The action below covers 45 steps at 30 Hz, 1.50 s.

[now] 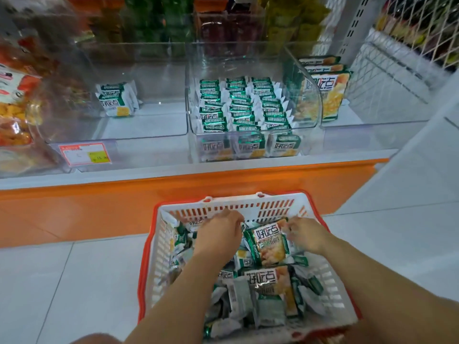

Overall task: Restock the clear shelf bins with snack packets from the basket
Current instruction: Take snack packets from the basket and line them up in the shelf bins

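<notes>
We reach both hands into the basket (330, 276) of snack packets below the clear shelf bins.

The middle bin (248, 145) already holds three tidy rows of green packets, the left bin (139, 125) holds only a few at the back, and the right bin (315, 95) a small upright stack, so by our reckoning most of the work remains. The basket stays well filled. Our left hand (219, 233) presses palm down into the packets, its grip hidden from us; our right hand (304, 234) curls its fingers on the edge of an orange-and-green packet (269, 247) lying between the two hands.
</notes>
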Motion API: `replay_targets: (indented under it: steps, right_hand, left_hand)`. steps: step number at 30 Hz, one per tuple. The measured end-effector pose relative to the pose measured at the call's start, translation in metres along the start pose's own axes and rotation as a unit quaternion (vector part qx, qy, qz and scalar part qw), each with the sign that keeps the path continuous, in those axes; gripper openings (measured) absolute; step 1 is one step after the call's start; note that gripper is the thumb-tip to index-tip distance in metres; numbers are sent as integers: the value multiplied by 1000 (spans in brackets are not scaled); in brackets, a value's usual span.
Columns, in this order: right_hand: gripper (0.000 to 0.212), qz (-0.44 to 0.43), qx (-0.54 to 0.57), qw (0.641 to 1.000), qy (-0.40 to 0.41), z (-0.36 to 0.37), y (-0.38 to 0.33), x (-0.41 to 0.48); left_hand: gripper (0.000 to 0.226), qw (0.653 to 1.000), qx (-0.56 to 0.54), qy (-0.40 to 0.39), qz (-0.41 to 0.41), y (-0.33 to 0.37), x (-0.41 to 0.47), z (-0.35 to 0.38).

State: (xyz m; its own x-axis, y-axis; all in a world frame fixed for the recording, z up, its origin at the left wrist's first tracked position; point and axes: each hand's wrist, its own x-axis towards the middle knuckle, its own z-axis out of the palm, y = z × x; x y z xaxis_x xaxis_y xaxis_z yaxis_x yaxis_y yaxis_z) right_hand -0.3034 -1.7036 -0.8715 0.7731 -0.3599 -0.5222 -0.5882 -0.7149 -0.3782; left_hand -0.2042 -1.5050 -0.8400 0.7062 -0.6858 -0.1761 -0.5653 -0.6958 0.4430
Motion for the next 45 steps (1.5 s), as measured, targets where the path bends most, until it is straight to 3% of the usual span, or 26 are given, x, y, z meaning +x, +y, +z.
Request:
replay_targets:
  steps: [2,5,7,10,18,22,28,31,33,36,38,42,45]
  right_hand:
    - [52,46,-44,995,-82,14,6,-3]
    - [57,56,-30,991,-114,32,10,1]
    - [58,64,-36,991,-109,40,12,5]
    - [80,65,-63,993,-81,58,22,15]
    - [92,85,-55,994,-46,63,31,41]
    - [69,84,-92,992,-18,63,38,50]
    - [52,69,-145,987,9,57,32,45]
    - [25,44,-109,993,15,42,19,39]
    - [20,20,-60,998,10,23,0,32]
    - [22,-74,-10,997,12,-12,-41,14]
    - [23,-143,19,989,16,-32,-65,-5]
    - [26,-239,40,969,44,-64,-93,-50]
    - [32,-273,97,955,65,-77,-98,-80]
  left_hand:
    - [35,993,28,-95,-57,-11,-1,19]
    - [52,966,62,-215,-127,-35,-5,43]
    - [56,951,59,-254,-164,-50,-7,54]
    - [56,944,58,-275,-171,-64,-7,66]
    - [53,942,49,-268,-197,-62,1,69]
    - [55,941,44,-267,-204,-65,4,73]
    - [55,938,55,-276,-203,-66,5,76]
    - [55,938,60,-280,-193,-65,4,75]
    - [58,945,47,-260,-192,-58,4,67]
    - [55,969,-12,-196,-151,-32,8,38]
    - [45,979,-112,-129,-109,-11,10,12]
    - [39,947,-307,-48,-80,20,6,-43]
    - [36,914,-398,-68,-42,27,-9,-77]
